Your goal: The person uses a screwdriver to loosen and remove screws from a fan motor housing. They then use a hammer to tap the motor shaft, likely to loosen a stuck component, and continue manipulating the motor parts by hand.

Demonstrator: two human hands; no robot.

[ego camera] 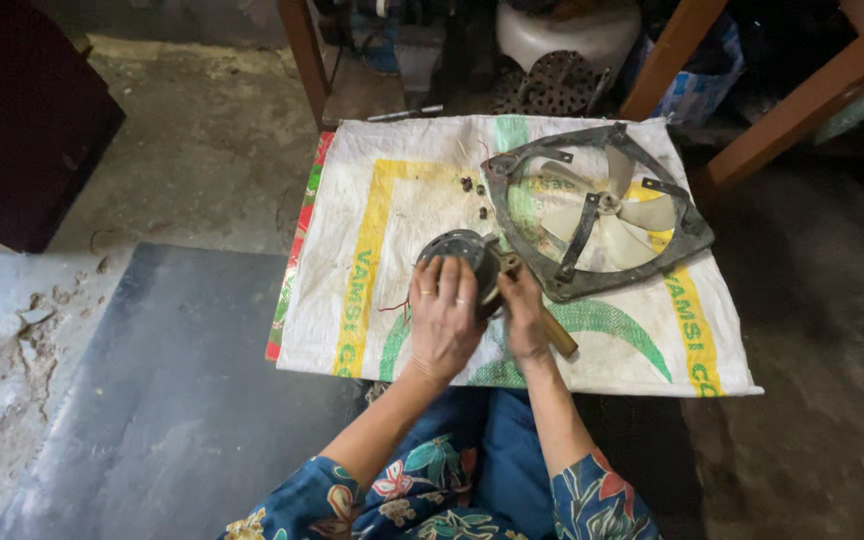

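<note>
My left hand (444, 320) lies over the near side of the round fan motor (464, 262), fingers (442, 280) spread and curved down on its dark housing, holding it against the woven sack (372, 230) that lies on the floor. My right hand (524, 312) is closed around a tool with a brass-coloured wooden handle (558, 337) — the handle sticks out from under my palm toward my right and back at me, while its working end, hidden by my fingers, points at the motor's right edge. So the motor sits just ahead of both sets of fingers, touching the left ones, and the tool's long axis runs on a slant from my right side in toward it. The left hand is the nearer one to the motor's body; the right meets it only at the rim.

Beyond my right fingers and a little further right lies the exhaust fan frame (592, 215), a dark square bracket with pale blades (620, 215) inside, flat on the sack and just beside the motor. A few small dark screws (474, 186) rest loose on the sack beyond my left fingertips. Thin red wire (392, 306) trails to the left of my left hand.

The sack is white, with a yellow band running away from me, green curved bands and a red-and-green striped edge at the far left — lettering runs along the yellow stripes.
</note>
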